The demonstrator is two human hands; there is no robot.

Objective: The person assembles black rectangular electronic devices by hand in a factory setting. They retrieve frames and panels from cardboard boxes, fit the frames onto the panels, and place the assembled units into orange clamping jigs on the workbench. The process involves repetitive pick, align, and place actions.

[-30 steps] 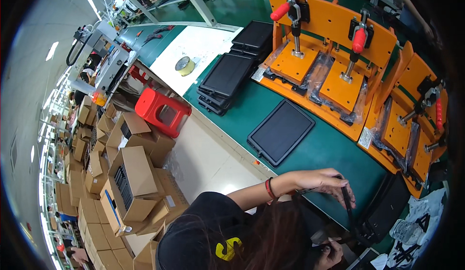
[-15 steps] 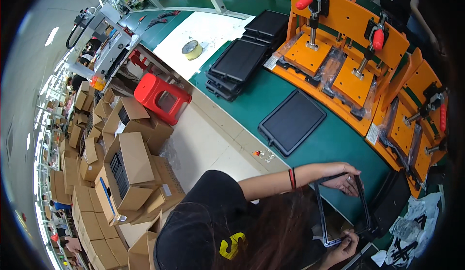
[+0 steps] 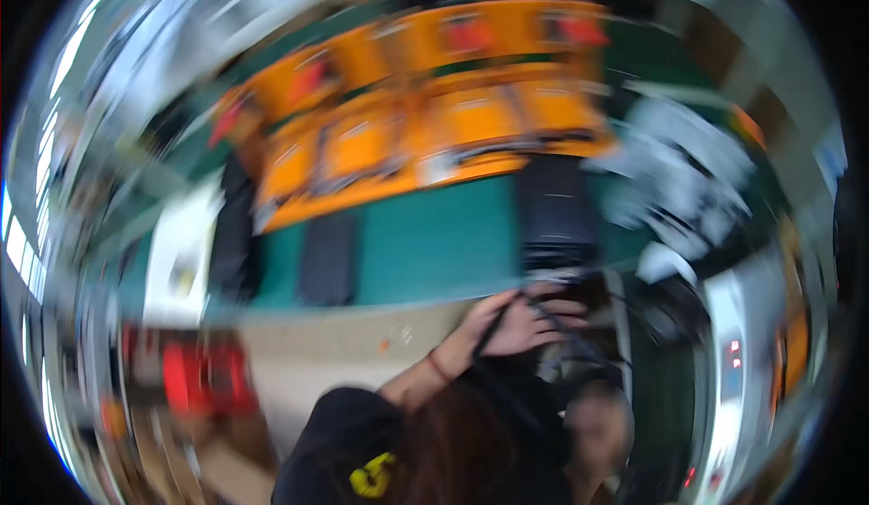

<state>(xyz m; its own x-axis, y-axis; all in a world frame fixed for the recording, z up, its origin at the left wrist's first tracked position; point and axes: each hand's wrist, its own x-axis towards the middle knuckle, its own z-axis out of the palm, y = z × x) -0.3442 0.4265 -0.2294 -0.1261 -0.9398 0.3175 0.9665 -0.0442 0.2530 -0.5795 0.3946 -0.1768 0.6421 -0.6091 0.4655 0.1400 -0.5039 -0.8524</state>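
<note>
My left hand (image 3: 525, 326) is around a thin black rectangular frame (image 3: 494, 331), with the fingers reaching across its opening. My right hand (image 3: 599, 425) is at the near right of the frame, its fingers smeared by motion, so its grip cannot be made out. Just beyond the hands stands a stack of black flat panels (image 3: 556, 211). Farther left, a lone black panel (image 3: 329, 259) lies on the green table (image 3: 434, 233). The whole picture is motion-blurred.
Orange clamping fixtures (image 3: 475, 118) with red handles line the table's far side. Crumpled pale plastic (image 3: 679, 170) lies at the right. Another black stack (image 3: 235, 233) and a white sheet (image 3: 172, 274) are at the left. A red stool (image 3: 210, 378) stands on the floor.
The view has swung to the right, so the fixtures, table and stool appear farther left. The black frame is still at my hands, and the panel stack beyond them now shows more fully.
</note>
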